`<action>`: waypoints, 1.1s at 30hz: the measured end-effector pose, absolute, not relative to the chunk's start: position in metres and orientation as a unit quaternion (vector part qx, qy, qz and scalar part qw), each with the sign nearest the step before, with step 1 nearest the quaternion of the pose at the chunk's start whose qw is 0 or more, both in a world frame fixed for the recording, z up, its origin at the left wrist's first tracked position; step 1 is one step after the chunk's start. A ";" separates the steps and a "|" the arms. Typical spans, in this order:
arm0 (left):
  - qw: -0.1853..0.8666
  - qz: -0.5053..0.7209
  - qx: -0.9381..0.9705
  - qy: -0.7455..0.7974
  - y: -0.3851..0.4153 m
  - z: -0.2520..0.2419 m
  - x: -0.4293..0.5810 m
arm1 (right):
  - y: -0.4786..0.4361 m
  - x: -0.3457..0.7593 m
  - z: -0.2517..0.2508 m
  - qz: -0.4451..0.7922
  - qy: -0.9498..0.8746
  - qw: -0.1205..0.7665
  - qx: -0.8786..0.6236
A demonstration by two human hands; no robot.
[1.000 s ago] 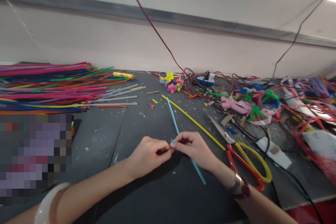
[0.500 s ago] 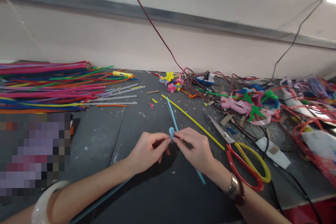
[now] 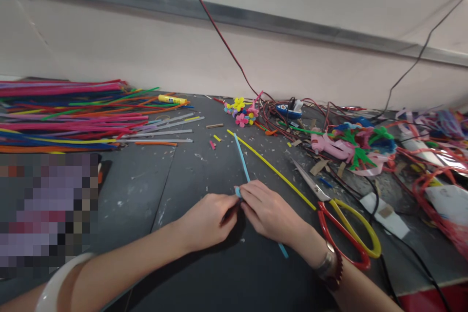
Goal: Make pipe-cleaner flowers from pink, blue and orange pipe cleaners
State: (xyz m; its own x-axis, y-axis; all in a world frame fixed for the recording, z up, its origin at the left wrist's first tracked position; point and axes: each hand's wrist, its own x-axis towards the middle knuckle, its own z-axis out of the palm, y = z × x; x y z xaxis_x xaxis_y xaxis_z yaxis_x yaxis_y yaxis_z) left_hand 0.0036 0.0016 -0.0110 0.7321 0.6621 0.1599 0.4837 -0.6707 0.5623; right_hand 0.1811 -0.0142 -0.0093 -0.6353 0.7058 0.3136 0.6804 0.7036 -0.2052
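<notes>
Both my hands meet over the dark worktable (image 3: 146,190). My left hand (image 3: 210,219) and my right hand (image 3: 268,212) pinch a light blue pipe cleaner (image 3: 242,156) between their fingertips, where it curls into a small loop. The long end of the pipe cleaner runs away from me across the table; a short end shows below my right wrist. A yellow pipe cleaner (image 3: 272,168) lies just right of it, apart from my hands.
Scissors (image 3: 341,222) with red and yellow handles lie right of my right hand. A big pile of coloured pipe cleaners (image 3: 66,117) fills the far left. Small flowers (image 3: 242,112), a glue stick (image 3: 171,100), cables and finished figures (image 3: 351,146) crowd the back right.
The blue loop stood up between my fingertips half a second ago; now my fingers have closed in round it and both hands sit slightly lower and to the right.
</notes>
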 end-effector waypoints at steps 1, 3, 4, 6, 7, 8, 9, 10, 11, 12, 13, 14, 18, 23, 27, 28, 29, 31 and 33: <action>0.240 0.165 0.903 0.317 0.001 -0.012 0.003 | -0.014 0.182 -0.009 0.023 -0.911 0.173 -0.375; 0.216 0.137 0.916 0.308 0.001 -0.012 0.002 | -0.013 0.183 -0.009 0.003 -0.922 0.142 -0.359; 0.202 0.125 0.923 0.304 0.001 -0.012 0.002 | -0.012 0.184 -0.010 -0.004 -0.926 0.128 -0.356; 0.167 0.115 0.934 0.294 0.001 -0.011 0.001 | -0.012 0.185 -0.010 -0.006 -0.929 0.107 -0.353; 0.146 0.118 0.939 0.289 0.001 -0.011 0.000 | -0.012 0.185 -0.010 -0.003 -0.930 0.101 -0.353; 0.126 0.123 0.942 0.286 0.002 -0.012 0.000 | -0.012 0.185 -0.010 0.001 -0.931 0.096 -0.353; 0.108 0.128 0.945 0.282 0.002 -0.012 -0.001 | -0.013 0.185 -0.010 0.004 -0.931 0.092 -0.352; 0.094 0.133 0.946 0.280 0.002 -0.013 -0.001 | -0.013 0.185 -0.010 0.007 -0.932 0.087 -0.352; 0.083 0.137 0.947 0.277 0.003 -0.013 -0.001 | -0.013 0.184 -0.010 0.009 -0.932 0.082 -0.352; 0.077 0.141 0.948 0.275 0.003 -0.014 -0.001 | -0.013 0.184 -0.009 0.009 -0.933 0.078 -0.352; 0.074 0.146 0.948 0.273 0.003 -0.015 -0.002 | -0.013 0.184 -0.009 0.008 -0.933 0.075 -0.352; 0.076 0.151 0.947 0.272 0.003 -0.015 -0.002 | -0.013 0.183 -0.008 0.006 -0.933 0.074 -0.351; 0.121 0.191 0.928 0.296 0.005 -0.013 -0.003 | -0.012 0.184 -0.005 0.001 -0.931 0.085 -0.356; 0.277 0.272 0.850 0.355 0.012 -0.005 -0.003 | -0.011 0.189 -0.003 0.043 -0.919 0.122 -0.373; 0.430 0.250 0.784 0.371 0.016 0.001 -0.002 | -0.011 0.191 -0.004 0.079 -0.914 0.138 -0.374; 0.466 0.239 0.765 0.376 0.016 0.002 -0.002 | -0.011 0.191 -0.004 0.085 -0.913 0.141 -0.374; 0.499 0.230 0.743 0.382 0.017 0.003 -0.001 | -0.011 0.191 -0.004 0.090 -0.912 0.143 -0.374; 0.552 0.217 0.700 0.398 0.018 0.003 0.000 | -0.012 0.192 -0.004 0.101 -0.907 0.155 -0.378; 0.592 0.202 0.663 0.411 0.019 0.003 0.000 | -0.012 0.191 -0.003 0.119 -0.895 0.190 -0.386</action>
